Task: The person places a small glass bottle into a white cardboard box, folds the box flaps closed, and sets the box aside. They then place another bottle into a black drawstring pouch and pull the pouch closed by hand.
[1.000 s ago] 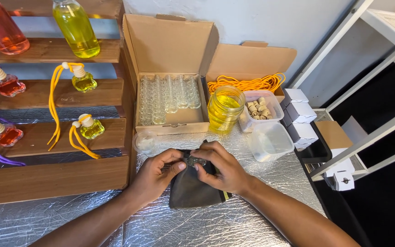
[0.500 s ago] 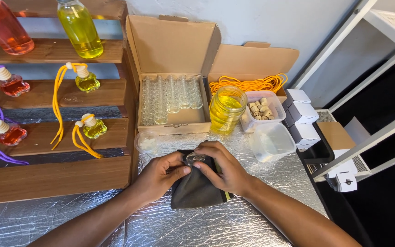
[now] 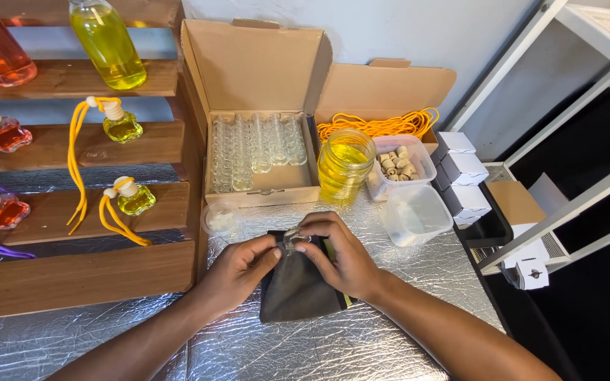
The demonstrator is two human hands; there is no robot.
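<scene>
Small clear glass bottle: pinched by left hand and right hand, above dark cloth on foil-covered worktop.

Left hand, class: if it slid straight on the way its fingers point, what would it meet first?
The left hand points right, across the dark cloth. It would likely first meet the small clear bottle, pinched with the right hand.

Two bare, sleeveless forearms
</scene>
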